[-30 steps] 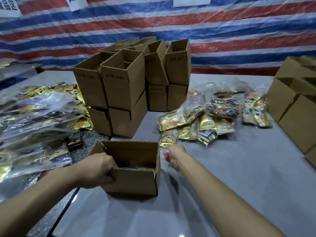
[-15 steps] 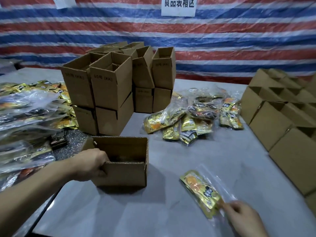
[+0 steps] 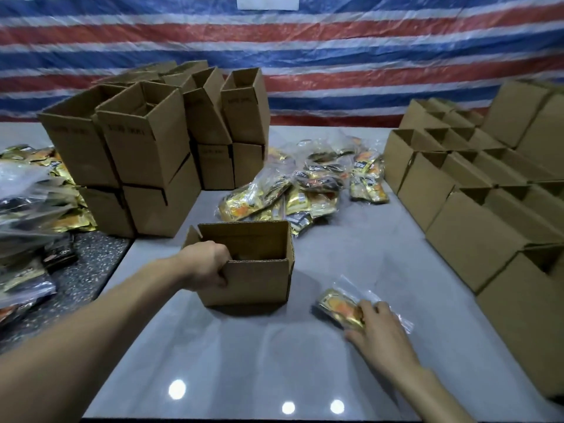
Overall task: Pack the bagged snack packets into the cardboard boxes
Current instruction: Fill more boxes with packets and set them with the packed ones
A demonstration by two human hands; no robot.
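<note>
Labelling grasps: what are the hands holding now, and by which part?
Left hand grips the open box at its near-left top corner. Right hand covers the near end of a bagged packet; grip unclear.

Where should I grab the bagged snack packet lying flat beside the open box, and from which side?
Pinch the bagged snack packet by its right end, where clear film extends past the gold contents, coming from above. It lies flat on the table, so only an edge lifts; the right hand rests there.
</note>
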